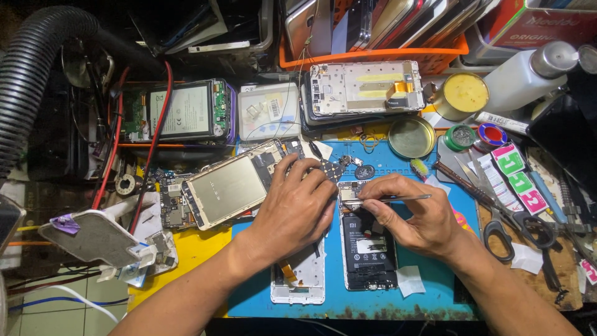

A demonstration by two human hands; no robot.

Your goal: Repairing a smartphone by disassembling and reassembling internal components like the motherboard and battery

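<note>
Right hand with tweezers, opened phone, black battery exposed

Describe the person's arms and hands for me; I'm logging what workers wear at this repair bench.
Both forearms are bare right to the frame's bottom edge: no sleeves, gloves, watch or wristband show. The left hand and right hand are bare too, and no rings are visible on the fingers. Fingernails look short and unpainted.
</note>
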